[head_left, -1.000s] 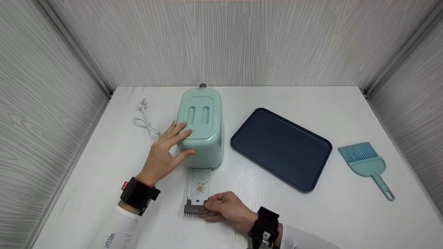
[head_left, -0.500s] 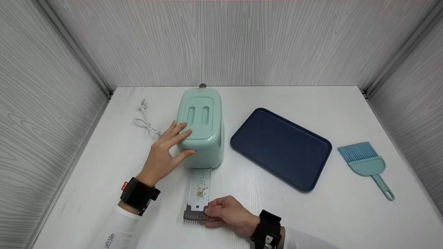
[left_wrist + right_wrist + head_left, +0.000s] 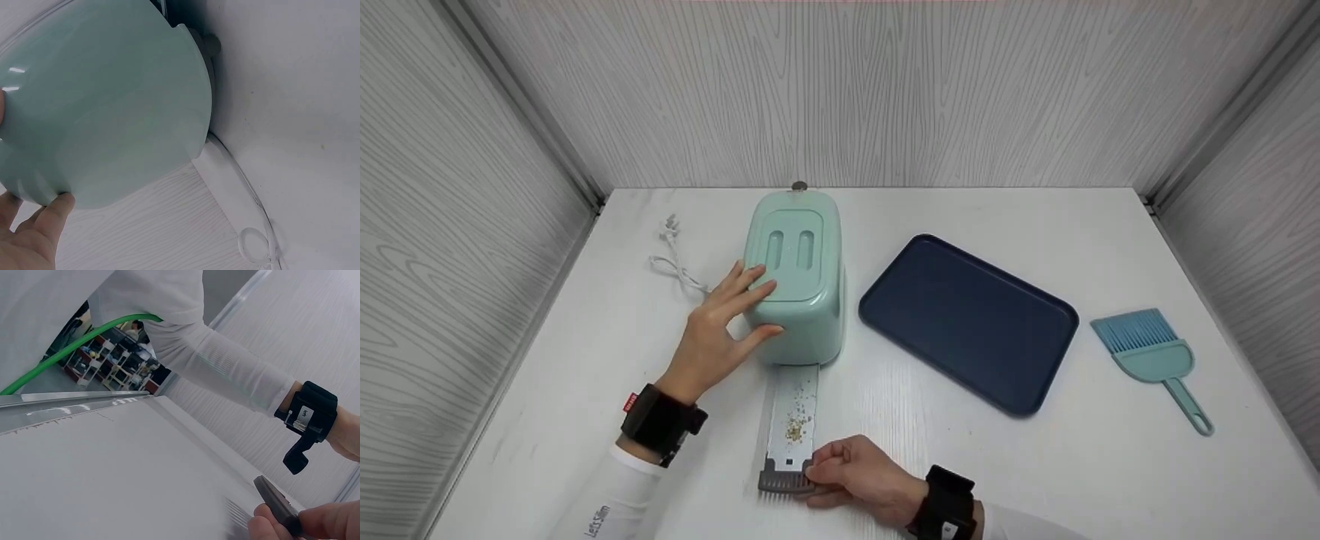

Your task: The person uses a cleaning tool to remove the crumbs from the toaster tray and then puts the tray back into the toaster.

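A mint-green toaster (image 3: 802, 330) with a lid on its top stands left of centre on the white table. My left hand (image 3: 720, 330) rests on its near left corner, fingers spread over the lid and thumb against the front. From the toaster's near end sticks out a metal crumb tray (image 3: 791, 405) with a dark grey slatted handle and brownish crumbs (image 3: 795, 429) scattered along it. My right hand (image 3: 862, 476) pinches the right end of that handle between thumb and fingers. The right wrist view shows the grey handle (image 3: 275, 503) held at the fingertips.
A dark blue serving tray (image 3: 971, 322) lies right of the toaster. Farther right is a blue-green hand brush (image 3: 1155, 360), its handle toward the front. A white power cord (image 3: 679, 270) with plug lies at the left. Wood-grain panels (image 3: 870, 90) enclose the back and sides.
My right hand has drawn the crumb tray farther out of the toaster, toward the front edge, and more of its metal plate and crumbs show. The left hand has stayed on the toaster.
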Motion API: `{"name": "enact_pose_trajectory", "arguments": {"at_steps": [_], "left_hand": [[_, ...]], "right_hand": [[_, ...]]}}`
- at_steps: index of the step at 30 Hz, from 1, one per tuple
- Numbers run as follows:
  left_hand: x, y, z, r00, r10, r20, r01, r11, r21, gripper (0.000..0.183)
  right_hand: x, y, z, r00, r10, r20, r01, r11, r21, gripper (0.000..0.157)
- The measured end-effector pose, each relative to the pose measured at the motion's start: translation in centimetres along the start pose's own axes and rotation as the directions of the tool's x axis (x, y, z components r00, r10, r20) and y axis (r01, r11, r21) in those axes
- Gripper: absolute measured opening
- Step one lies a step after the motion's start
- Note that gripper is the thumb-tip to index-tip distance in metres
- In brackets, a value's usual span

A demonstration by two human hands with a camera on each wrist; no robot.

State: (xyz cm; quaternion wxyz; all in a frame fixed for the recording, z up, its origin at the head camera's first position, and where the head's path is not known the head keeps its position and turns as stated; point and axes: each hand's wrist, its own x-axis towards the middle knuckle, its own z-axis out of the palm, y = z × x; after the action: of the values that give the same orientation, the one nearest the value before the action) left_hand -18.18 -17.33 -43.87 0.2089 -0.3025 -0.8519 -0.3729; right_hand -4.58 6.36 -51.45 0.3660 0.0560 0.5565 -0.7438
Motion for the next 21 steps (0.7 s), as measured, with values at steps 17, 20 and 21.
{"name": "enact_pose_trajectory", "arguments": {"at_steps": [17,20,21], "left_hand": [[0.0,0.0,0.0,1.000,-0.012,0.001,0.012,1.000,0.005,0.060],[0.0,0.0,0.1,1.000,-0.014,0.001,0.014,1.000,0.005,0.060],[0.0,0.0,0.1,1.000,-0.014,0.002,0.014,1.000,0.005,0.060]], "right_hand": [[-1.2,0.5,-0.6,0.999,-0.014,0.039,0.013,1.000,0.021,0.012],[-1.3,0.5,-0.9,0.999,-0.016,0.035,0.015,1.000,0.025,0.010],[-1.4,0.5,-0.9,0.999,-0.017,0.032,0.016,1.000,0.026,0.009]]}}
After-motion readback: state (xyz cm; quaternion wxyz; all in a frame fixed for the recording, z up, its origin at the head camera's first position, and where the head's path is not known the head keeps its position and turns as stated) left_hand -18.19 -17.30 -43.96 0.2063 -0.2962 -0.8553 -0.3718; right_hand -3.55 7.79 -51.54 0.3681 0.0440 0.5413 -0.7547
